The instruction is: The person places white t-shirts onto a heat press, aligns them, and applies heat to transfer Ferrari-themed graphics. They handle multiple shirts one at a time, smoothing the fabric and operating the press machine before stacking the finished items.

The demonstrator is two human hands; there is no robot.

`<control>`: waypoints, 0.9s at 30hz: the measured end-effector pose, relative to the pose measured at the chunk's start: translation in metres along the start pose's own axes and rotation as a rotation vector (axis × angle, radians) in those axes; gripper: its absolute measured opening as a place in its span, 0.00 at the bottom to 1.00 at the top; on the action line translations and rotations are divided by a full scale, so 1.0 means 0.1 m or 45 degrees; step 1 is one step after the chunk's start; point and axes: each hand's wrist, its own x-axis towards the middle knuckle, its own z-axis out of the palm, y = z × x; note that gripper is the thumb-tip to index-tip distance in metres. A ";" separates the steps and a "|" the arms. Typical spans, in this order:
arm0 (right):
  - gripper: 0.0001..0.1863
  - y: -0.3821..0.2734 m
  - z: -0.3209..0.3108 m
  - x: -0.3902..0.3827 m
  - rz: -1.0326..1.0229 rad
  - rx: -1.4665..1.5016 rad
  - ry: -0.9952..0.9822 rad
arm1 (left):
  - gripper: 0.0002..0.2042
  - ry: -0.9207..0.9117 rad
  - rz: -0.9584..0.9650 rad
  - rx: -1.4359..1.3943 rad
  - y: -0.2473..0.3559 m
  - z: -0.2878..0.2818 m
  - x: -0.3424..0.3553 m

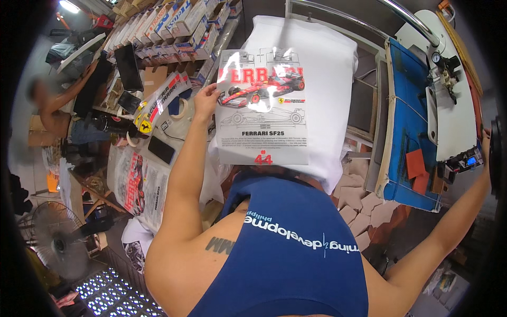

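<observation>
The left hand reaches forward and pinches the left edge of a glossy transfer sheet printed with a red racing car, a line drawing of the same car and a block of small text; its fingers are closed on that edge. The sheet lies flat on a white T-shirt spread over the platen of a heat press. The right hand is stretched far out to the right, at the edge of the view beside a black round part; how far its fingers are closed cannot be told. To the right of the shirt stands the raised blue press plate. On the desk to the left lie more printed sheets, a roll of tape and a dark phone. Another person works at the far left.
</observation>
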 end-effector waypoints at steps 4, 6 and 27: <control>0.17 -0.03 -0.03 -0.04 0.111 -0.093 -0.058 | 0.14 -0.001 0.037 -0.062 -0.01 0.06 0.12; 0.17 -0.10 -0.04 -0.06 0.224 -0.124 -0.083 | 0.14 0.001 -0.007 -0.048 -0.01 0.09 0.21; 0.43 -8.08 0.15 -2.15 -1.450 1.185 -0.500 | 0.08 -0.200 -0.081 0.039 -0.18 0.10 0.24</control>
